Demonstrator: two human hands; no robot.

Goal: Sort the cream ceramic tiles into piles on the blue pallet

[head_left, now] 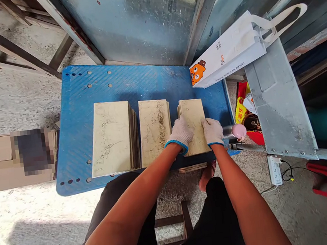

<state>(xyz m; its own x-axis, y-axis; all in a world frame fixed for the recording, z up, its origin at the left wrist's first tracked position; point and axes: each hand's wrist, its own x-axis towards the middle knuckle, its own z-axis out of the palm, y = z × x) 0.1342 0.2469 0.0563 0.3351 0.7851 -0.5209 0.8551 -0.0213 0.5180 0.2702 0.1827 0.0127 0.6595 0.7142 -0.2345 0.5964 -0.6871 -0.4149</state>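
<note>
Three stacks of flat, cream-coloured rectangular boards with dark specks lie in a row on a blue table (89, 95). The left stack (110, 138) is the largest, and the middle stack (152, 131) has a dark streak. Both my hands wear white knitted gloves with blue cuffs and are at the right stack (193, 109). My left hand (182, 131) is curled over its left side. At its right edge, my right hand (212, 131) has its fingers bent against the boards. Whether they grip one board or several is hidden.
A white paper bag (227, 56) lies at the table's back right. A pink-lidded metal flask (238, 131) is close beside my right hand. More boards (192, 168) show below the table. A grey metal panel (282, 105) and a power strip (274, 169) are to the right.
</note>
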